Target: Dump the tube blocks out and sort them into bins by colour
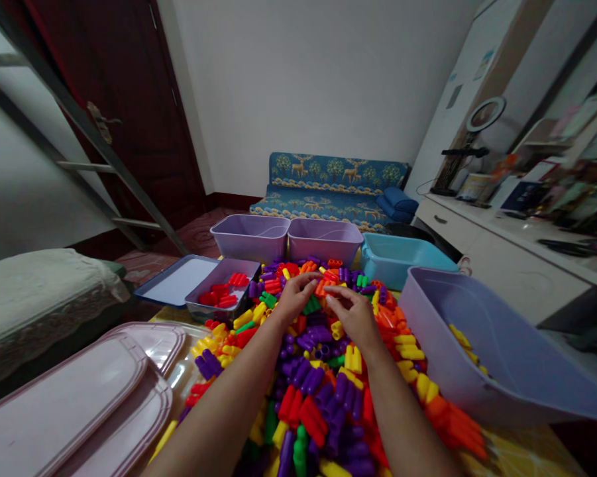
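A big heap of small plastic bullet-shaped pieces in red, purple, yellow, orange and green covers the table in front of me. Both my hands reach into its far part. My left hand has its fingers curled over orange and red pieces. My right hand sits beside it, fingers bent and pinching toward the left hand's fingertips at an orange piece. Whether either hand truly grips a piece is not clear.
A small lilac tray with red pieces stands left of the heap, beside a blue tray. Two lilac bins and a blue bin stand behind. A large lilac bin with yellow pieces is at right. Pink lids lie left.
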Demonstrator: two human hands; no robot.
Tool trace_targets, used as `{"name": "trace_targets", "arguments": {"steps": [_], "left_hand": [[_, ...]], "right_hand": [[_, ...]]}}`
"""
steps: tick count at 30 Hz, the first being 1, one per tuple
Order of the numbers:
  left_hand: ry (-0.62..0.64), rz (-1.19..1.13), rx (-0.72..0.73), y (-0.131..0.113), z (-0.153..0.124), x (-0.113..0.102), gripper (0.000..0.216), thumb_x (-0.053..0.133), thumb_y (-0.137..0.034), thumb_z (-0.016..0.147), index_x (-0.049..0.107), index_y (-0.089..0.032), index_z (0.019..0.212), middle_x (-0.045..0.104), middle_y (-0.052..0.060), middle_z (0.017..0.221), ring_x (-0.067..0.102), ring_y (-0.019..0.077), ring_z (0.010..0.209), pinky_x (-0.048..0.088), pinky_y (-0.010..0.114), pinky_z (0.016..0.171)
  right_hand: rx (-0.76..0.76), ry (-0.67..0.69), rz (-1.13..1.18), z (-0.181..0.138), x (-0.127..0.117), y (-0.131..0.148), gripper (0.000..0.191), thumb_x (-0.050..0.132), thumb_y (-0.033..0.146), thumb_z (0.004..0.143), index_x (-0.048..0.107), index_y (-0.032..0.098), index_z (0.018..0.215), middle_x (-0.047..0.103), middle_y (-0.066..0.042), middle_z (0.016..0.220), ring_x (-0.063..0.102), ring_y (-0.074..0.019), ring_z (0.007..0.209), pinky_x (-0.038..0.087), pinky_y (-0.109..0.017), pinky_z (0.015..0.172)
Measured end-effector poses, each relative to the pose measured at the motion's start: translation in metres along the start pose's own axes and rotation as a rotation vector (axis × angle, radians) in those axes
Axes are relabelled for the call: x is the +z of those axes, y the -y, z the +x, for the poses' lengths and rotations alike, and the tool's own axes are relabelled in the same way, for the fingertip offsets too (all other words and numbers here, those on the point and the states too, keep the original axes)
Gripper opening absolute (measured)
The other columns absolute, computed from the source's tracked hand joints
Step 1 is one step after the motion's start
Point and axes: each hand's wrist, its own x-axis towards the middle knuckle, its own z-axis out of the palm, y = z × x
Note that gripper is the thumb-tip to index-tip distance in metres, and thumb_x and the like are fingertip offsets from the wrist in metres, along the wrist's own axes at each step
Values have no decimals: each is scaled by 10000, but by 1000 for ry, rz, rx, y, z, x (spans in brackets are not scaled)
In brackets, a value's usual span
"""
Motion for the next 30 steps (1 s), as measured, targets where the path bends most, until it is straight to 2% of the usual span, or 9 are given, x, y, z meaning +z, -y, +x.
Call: {"name": "trace_targets", "arguments": {"steps": [4,10,13,17,20,24,30], "left_hand": [[-3,-15,-4,0,0,0,347,592,-423,826,693,-138,996,714,87,913,643,208,853,488,292,754],[15,23,-28,-4,-1,1,432,674,-407,770,673,-102,1077,623,13,652,548,123,588,399,220,567],[9,27,-19,-5,-1,1,432,684,-387,764,670,-96,1083,597,-3,629,526,110,567,379,210,548],[-39,84,-15,-1,0,0,369,672,-350,773,693,-107,1051,683,53,760,606,156,679,449,239,620],[-89,120,-11,1,1,-1,313,663,-324,776,708,-115,1005,724,94,909,650,204,823,499,283,724],[-77,158,2,0,1,-1,240,647,-275,774,717,-126,950,731,88,926,659,212,859,515,302,772],[-48,172,11,0,2,1,203,626,-162,743,700,-129,929,723,82,910,659,207,856,516,315,793]], "right_hand": [[-5,-3,-4,0,1,-1,238,602,320,792,730,210,960,743,-57,974,691,-220,891,538,-343,812],[3,7,0,0,0,-1,242,595,323,794,727,215,966,739,-55,972,691,-210,855,544,-337,795],[49,-21,67,0,1,-3,363,600,345,777,678,200,1101,720,-80,1014,689,-196,767,560,-332,719],[121,-100,118,3,3,-19,545,606,390,756,556,176,1255,704,-85,954,680,-197,755,558,-351,723],[159,-64,42,4,4,-33,506,622,371,738,576,194,1210,707,-74,964,680,-208,825,546,-365,771],[108,-10,-53,4,4,-38,501,665,290,702,598,251,1197,716,-45,1004,675,-216,896,531,-366,809],[81,53,-169,-3,8,-28,471,711,228,648,638,274,1112,718,-15,887,672,-213,794,525,-335,734]]}}
